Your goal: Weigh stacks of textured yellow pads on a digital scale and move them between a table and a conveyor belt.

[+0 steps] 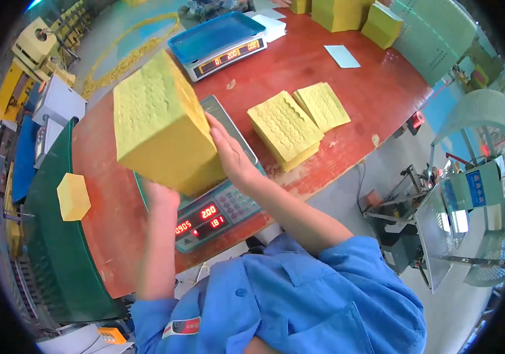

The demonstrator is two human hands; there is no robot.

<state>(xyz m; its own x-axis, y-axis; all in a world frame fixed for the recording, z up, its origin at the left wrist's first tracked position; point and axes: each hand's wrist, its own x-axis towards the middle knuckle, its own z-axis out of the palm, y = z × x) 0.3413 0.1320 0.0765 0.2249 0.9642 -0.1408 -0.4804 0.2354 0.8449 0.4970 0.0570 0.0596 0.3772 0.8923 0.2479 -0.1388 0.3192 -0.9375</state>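
A large, thick stack of yellow paper [170, 159] is tilted between my two hands, its top sheet marked with rows of wavy cuts. My left hand [163, 196] supports it from below at the near corner, fingers mostly hidden under it. Against its right side lies my right hand [229, 152], fingers stretched along the face. Beneath the stack is a digital scale [234, 203] with red lit digits and a keypad. The stack covers much of the scale's metal pan [223, 111], and I cannot tell whether they touch.
Right of the scale, two smaller yellow paper stacks [285, 127] lie on the red table [299, 59]. A second scale [217, 41] with a blue tray stands beyond. A green conveyor belt [52, 253] carries a yellow block [73, 197] at left. Yellow blocks [338, 15] stand far right.
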